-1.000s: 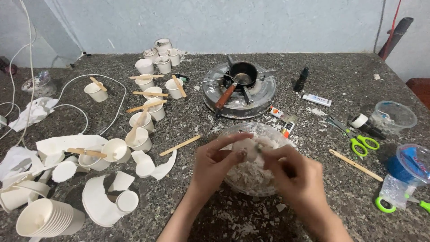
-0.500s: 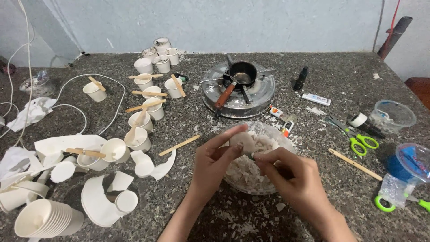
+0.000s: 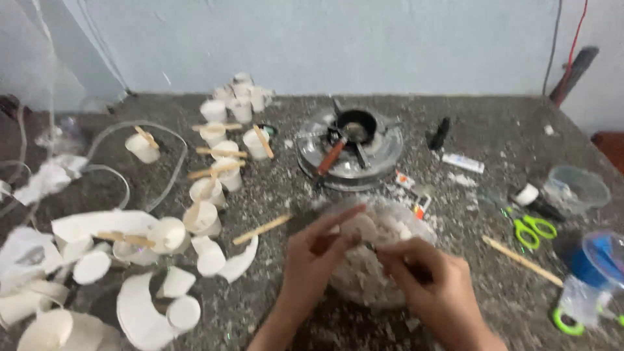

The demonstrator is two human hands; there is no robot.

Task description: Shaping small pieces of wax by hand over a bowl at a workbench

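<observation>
pale blue wall (image 3: pixel 390 39), speckled stone table (image 3: pixel 494 130) — dim

One pair of green scissors (image 3: pixel 532 229), one round metal burner (image 3: pixel 351 151), one clear bowl (image 3: pixel 383 260), two hands.

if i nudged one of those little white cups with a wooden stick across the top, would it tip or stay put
The white cup looks thin and empty, so probably very light and quick to slide. The wooden stick lies loose across its rim and overhangs, so it would likely fall off first. Torn cup pieces nearby suggest the walls crush easily.
</observation>
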